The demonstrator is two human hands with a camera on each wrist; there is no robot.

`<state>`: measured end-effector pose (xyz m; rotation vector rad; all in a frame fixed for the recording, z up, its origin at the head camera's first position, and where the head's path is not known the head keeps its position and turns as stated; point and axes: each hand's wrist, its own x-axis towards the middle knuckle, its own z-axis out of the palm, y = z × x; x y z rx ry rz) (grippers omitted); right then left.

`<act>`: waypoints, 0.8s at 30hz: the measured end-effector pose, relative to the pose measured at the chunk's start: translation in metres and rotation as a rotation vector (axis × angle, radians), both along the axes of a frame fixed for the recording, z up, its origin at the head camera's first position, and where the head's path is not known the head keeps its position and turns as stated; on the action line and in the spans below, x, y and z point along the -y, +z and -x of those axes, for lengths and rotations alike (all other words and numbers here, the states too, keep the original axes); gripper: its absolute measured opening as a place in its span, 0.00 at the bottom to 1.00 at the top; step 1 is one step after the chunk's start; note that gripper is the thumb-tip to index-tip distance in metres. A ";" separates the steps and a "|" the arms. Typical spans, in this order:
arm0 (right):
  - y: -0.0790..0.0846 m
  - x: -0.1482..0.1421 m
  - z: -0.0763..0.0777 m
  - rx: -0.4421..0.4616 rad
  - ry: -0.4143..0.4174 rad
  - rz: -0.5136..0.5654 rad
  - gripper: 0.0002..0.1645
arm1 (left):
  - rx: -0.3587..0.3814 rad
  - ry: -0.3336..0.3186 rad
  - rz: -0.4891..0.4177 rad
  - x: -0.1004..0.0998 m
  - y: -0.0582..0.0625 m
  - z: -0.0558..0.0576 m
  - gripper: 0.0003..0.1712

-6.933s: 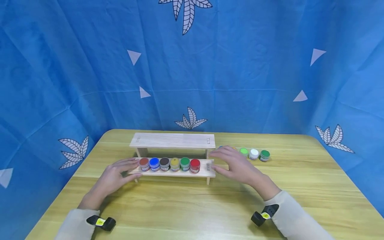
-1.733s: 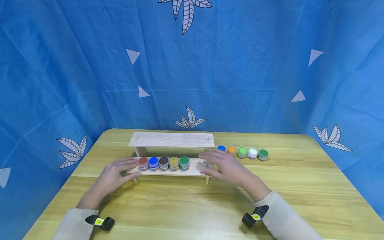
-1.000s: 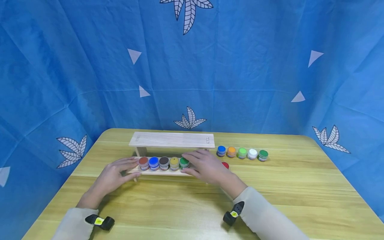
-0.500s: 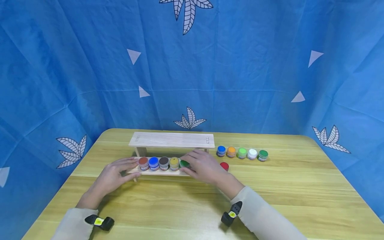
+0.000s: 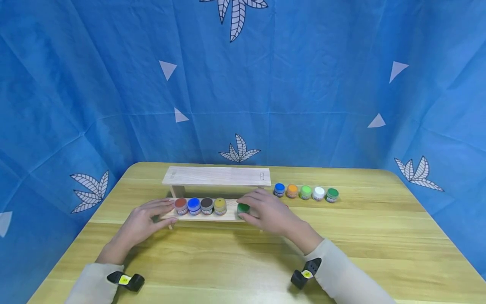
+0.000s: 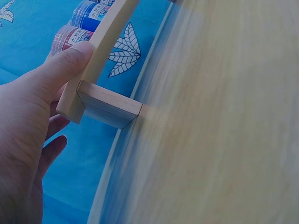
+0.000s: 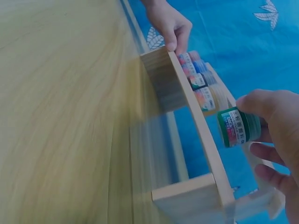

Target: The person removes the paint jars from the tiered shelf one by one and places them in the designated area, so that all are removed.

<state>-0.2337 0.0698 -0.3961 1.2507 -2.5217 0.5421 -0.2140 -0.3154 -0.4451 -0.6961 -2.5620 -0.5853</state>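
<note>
A small two-tier wooden rack [image 5: 216, 176] stands on the table. My left hand [image 5: 142, 225] holds the left end of its lower shelf, the thumb [image 6: 74, 58] on the front edge and the fingers behind. Between the thumb and fingers of my right hand [image 5: 267, 212] is a green-lidded paint jar [image 7: 232, 127], lifted off the right part of the lower shelf. Still on that shelf, at its left, stand a brown-red jar [image 5: 181, 206], a blue jar [image 5: 194, 206], a dark jar [image 5: 207, 205] and a yellow jar [image 5: 220, 206].
Right of the rack, a row on the table holds a blue jar [image 5: 279, 189], an orange jar [image 5: 292, 191], a light green jar [image 5: 305, 192], a white jar [image 5: 318, 193] and another green jar [image 5: 332, 194]. Behind my right hand a red lid barely shows.
The red jar went from the lower shelf to the table on the right. My right hand then took the shelf's green jar and moved it right, away from the yellow one. My left hand stayed.
</note>
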 end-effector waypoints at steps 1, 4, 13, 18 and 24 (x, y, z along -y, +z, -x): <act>0.000 -0.003 0.000 0.004 -0.006 0.006 0.21 | -0.003 0.001 0.002 0.000 0.000 0.000 0.27; 0.001 -0.010 -0.001 0.017 -0.018 0.026 0.21 | -0.006 0.000 0.003 0.000 0.000 0.001 0.27; 0.001 -0.034 0.001 0.018 -0.049 0.086 0.21 | -0.018 -0.004 0.001 -0.001 0.001 0.001 0.27; -0.001 -0.049 0.001 0.040 -0.088 0.109 0.22 | -0.030 -0.007 0.003 -0.001 0.001 0.001 0.27; -0.004 -0.065 0.002 0.058 -0.163 0.123 0.21 | -0.045 -0.012 0.010 -0.001 -0.001 0.001 0.27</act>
